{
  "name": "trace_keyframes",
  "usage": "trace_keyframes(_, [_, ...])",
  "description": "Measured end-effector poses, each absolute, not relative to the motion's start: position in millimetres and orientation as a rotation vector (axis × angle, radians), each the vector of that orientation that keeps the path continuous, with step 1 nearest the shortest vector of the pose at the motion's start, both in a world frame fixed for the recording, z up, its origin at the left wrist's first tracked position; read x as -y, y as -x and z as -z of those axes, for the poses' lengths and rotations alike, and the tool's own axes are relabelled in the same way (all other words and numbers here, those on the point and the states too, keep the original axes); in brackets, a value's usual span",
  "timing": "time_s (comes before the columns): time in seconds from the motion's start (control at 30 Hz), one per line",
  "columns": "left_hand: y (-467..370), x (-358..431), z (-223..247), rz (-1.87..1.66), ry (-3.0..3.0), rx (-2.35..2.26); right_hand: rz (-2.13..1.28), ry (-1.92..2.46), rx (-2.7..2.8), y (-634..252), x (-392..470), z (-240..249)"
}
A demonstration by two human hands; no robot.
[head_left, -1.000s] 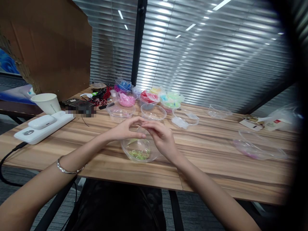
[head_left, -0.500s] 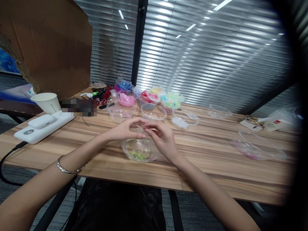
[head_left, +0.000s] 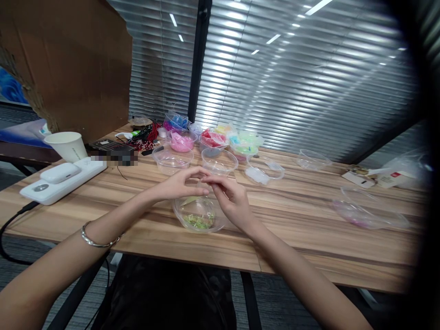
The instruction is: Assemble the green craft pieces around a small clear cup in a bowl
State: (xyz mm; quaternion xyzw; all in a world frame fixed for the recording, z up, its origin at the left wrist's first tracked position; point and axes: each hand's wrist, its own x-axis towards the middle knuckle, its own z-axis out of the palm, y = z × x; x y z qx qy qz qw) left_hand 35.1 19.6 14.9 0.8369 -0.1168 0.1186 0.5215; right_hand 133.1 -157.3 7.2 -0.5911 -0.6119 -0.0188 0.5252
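Near the table's front edge stands a clear round container (head_left: 220, 224) with small green pieces (head_left: 199, 221) at its bottom. Above its back rim, my left hand (head_left: 184, 184) and my right hand (head_left: 232, 197) meet at the fingertips. Both hands are pinched; whatever lies between the fingers is too small and hidden to name. A pale greenish bit shows below my left fingers, over the container. A silver bangle (head_left: 94, 243) circles my left wrist.
Clear tubs, one with pink material (head_left: 181, 142) and one with red (head_left: 213, 138), stand behind. At left are a power strip (head_left: 51, 195), a paper cup (head_left: 68, 145) and cardboard (head_left: 75, 64). Clear containers and a plastic bag (head_left: 410, 167) lie at right.
The fingers of my right hand have straightened a little and shifted slightly at the fingertips. A greenish bit shows more clearly below my left hand.
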Motion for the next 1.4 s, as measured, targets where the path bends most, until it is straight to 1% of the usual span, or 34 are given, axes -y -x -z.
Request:
trace_keyframes(0.2, [-36.5,-18.0,-11.4,-0.408,-2.020,0.244,0.282,1.346,1.519,-132.6,160.0,-6.2])
trace_keyframes(0.23, [-37.1,-18.2,-10.4,-0.433,-2.017,0.240,0.263,1.338,1.562,-133.5,160.6,-5.8])
trace_keyframes(0.3, [-38.1,-18.7,-8.7,-0.462,-2.001,0.237,0.123,1.375,1.694,-135.2,161.6,-6.7])
trace_keyframes(0.43, [-38.3,-17.6,-7.5,-0.473,-1.951,0.238,-0.220,1.634,2.008,-135.4,162.2,-17.1])
trace_keyframes(0.57, [-36.5,-13.3,-9.9,-0.424,-1.907,0.247,-0.305,1.619,2.315,-133.3,159.7,-25.9])
trace_keyframes(0.67, [-35.9,-11.0,-11.9,-0.408,-1.910,0.256,-0.314,1.600,2.391,-132.4,158.3,-26.4])
trace_keyframes(1.07, [-36.5,-10.5,-15.6,-0.377,-1.987,0.235,-0.534,1.752,2.244,-126.8,160.2,-32.1])
trace_keyframes(1.27, [-36.5,-12.5,-13.2,-0.380,-2.006,0.253,-0.492,1.708,2.042,-130.9,161.7,-25.8])
trace_keyframes(1.4, [-38.5,-15.4,-9.6,-0.402,-2.013,0.259,-0.386,1.638,1.931,-132.2,160.8,-20.9])
